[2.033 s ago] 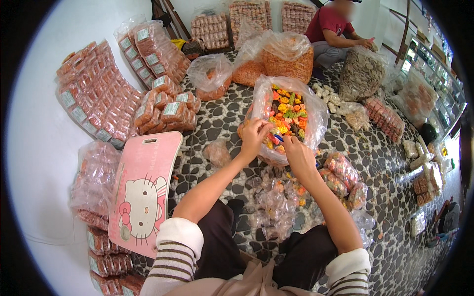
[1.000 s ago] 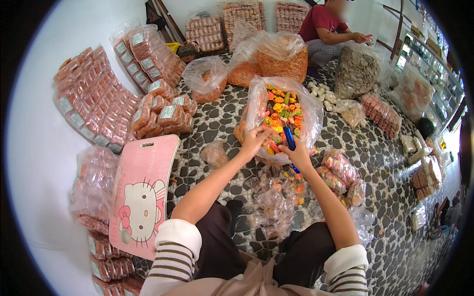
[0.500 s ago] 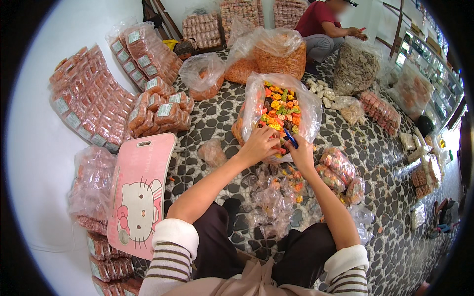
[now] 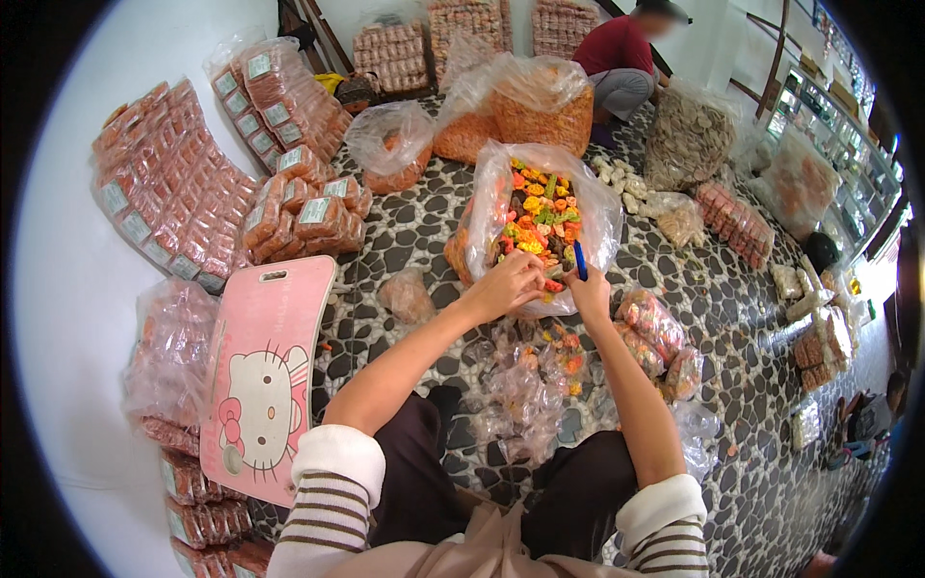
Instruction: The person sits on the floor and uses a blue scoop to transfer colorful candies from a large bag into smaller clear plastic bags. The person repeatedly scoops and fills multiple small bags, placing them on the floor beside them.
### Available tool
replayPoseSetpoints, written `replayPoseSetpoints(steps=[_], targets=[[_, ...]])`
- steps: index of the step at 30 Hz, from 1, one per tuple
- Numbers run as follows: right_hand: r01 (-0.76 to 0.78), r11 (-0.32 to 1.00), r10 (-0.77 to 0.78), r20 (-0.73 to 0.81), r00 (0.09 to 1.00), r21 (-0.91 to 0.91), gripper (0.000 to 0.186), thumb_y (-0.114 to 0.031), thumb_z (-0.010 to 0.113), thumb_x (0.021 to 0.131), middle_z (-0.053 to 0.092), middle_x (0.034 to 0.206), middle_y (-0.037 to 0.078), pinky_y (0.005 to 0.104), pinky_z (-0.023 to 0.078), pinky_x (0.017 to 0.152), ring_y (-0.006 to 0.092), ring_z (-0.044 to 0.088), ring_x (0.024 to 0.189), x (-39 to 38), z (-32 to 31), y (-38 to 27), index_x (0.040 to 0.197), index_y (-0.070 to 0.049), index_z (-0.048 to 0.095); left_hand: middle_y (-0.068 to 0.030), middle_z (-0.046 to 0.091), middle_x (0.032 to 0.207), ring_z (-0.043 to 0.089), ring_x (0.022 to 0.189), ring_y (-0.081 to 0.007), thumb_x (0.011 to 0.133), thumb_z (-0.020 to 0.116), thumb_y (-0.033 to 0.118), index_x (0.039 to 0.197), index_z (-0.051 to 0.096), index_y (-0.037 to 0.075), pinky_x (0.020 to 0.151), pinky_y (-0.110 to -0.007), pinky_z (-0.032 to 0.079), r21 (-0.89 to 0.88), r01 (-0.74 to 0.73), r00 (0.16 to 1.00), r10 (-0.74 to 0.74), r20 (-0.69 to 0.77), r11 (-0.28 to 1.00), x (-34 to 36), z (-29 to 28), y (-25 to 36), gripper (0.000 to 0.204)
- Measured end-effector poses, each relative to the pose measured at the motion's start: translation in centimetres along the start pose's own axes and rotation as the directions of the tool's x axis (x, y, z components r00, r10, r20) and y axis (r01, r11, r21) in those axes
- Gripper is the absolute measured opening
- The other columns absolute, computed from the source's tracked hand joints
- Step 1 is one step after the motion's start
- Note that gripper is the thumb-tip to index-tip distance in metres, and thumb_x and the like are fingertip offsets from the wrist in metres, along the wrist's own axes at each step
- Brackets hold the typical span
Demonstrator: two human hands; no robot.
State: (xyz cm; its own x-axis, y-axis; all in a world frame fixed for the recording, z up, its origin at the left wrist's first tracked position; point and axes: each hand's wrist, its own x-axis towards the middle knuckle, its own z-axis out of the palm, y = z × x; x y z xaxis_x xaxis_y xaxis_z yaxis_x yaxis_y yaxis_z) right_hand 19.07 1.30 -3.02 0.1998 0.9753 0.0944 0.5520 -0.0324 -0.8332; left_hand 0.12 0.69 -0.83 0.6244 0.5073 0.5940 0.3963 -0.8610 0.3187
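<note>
The 2 bare hands are close together above the near side of 1 open clear plastic bag (image 4: 607, 217), w/ a small gap btwn them. The R hand (image 4: 590, 294) is grasping a slim blue tool (image 4: 580, 262), which stands nearly upright above the fingers. The L hand (image 4: 515, 284) has its fingers bent & fingertips drawn together; if there is sth. pinched in them, I cannot tell. The bag is directly under & beyond the grip, and it holds many small flower-shaped pcs (image 4: 544, 207) in orange, yellow, green & dark brown.

Nearer to the body than the grip, crumpled clear plastic bags (image 4: 525, 390) lie on the stone-patterned floor (image 4: 752, 356). To the R of the grip, just beside the R forearm, are small filled bags (image 4: 650, 318) w/ similar colourful pcs. Well to the L of the grip is a pink board (image 4: 275, 318) w/ a cat face, and past it stacked reddish-orange packs (image 4: 178, 197). Farther beyond the grip stand large bags of orange snacks (image 4: 544, 116); beyond & to the R, a large bag of greyish discs (image 4: 689, 144), near a crouching co-worker (image 4: 612, 48) in a dark red top.
</note>
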Motion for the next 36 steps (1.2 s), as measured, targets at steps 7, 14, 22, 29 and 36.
replayPoseSetpoints(steps=[7, 14, 22, 29, 36], targets=[[-0.104, 0.886, -0.049, 0.314, 0.948, 0.452, 0.026, -0.019, 0.058, 0.082, 0.060, 0.076, 0.001, 0.0227, 0.038, 0.049, 0.0073, 0.051, 0.058, 0.3, -1.1, -1.3, 0.106, -0.009, 0.058, -0.0060, 0.052, 0.090, 0.054, 0.085, -0.0136, 0.088, 0.055, 0.029, 0.089, 0.048, 0.004, 0.076, -0.029, 0.043, -0.657, 0.396, 0.813, -0.578, -0.075, 0.641, -0.2, 1.7, -3.1, 0.025], [0.232, 0.963, -0.242, 0.062, 0.968, 0.136, 0.018, -0.018, 0.063, 0.080, 0.058, 0.064, 0.004, 0.0262, 0.039, 0.049, 0.0113, 0.051, 0.053, 0.6, -0.2, -1.8, 0.089, -0.003, 0.059, -0.0054, 0.057, 0.093, 0.056, 0.088, -0.0122, 0.089, 0.053, 0.028, 0.097, 0.050, 0.003, 0.076, -0.027, 0.044, -0.413, 0.605, 0.759, -0.650, 0.039, 0.681, 0.2, 2.6, -4.0, 0.027], [-0.172, 0.894, 0.140, 0.107, 0.984, 0.414, 0.018, -0.016, 0.062, 0.075, 0.063, 0.063, 0.008, 0.0290, 0.044, 0.053, 0.0172, 0.058, 0.056, 2.4, 0.0, -1.5, 0.077, 0.002, 0.060, -0.0113, 0.061, 0.091, 0.059, 0.084, -0.0139, 0.077, 0.069, 0.018, 0.098, 0.056, -0.001, 0.071, -0.025, 0.048, -0.685, 0.505, 0.655, -0.750, -0.092, 0.525, 0.7, 2.0, -3.1, 0.032], [0.090, 0.989, -0.080, -0.085, 0.993, 0.118, 0.019, -0.017, 0.064, 0.074, 0.063, 0.060, 0.008, 0.0279, 0.044, 0.049, 0.0134, 0.058, 0.052, 2.4, 1.7, -1.0, 0.074, 0.002, 0.061, -0.0061, 0.064, 0.070, 0.061, 0.065, -0.0119, 0.071, 0.072, 0.014, 0.076, 0.063, -0.001, 0.060, -0.024, 0.048, -0.477, 0.597, 0.609, -0.751, -0.253, 0.645, 1.8, 3.1, -2.7, 0.018], [0.055, 0.998, -0.056, -0.130, 0.990, -0.016, 0.024, -0.022, 0.063, 0.074, 0.065, 0.065, 0.010, 0.0310, 0.047, 0.058, 0.0193, 0.063, 0.060, 2.9, 1.3, -0.9, 0.069, 0.002, 0.060, -0.0064, 0.064, 0.068, 0.060, 0.059, -0.0118, 0.072, 0.071, 0.012, 0.076, 0.062, 0.000, 0.055, -0.025, 0.046, -0.374, 0.559, 0.693, -0.664, -0.280, 0.740, 1.9, 4.0, -2.5, 0.016]])
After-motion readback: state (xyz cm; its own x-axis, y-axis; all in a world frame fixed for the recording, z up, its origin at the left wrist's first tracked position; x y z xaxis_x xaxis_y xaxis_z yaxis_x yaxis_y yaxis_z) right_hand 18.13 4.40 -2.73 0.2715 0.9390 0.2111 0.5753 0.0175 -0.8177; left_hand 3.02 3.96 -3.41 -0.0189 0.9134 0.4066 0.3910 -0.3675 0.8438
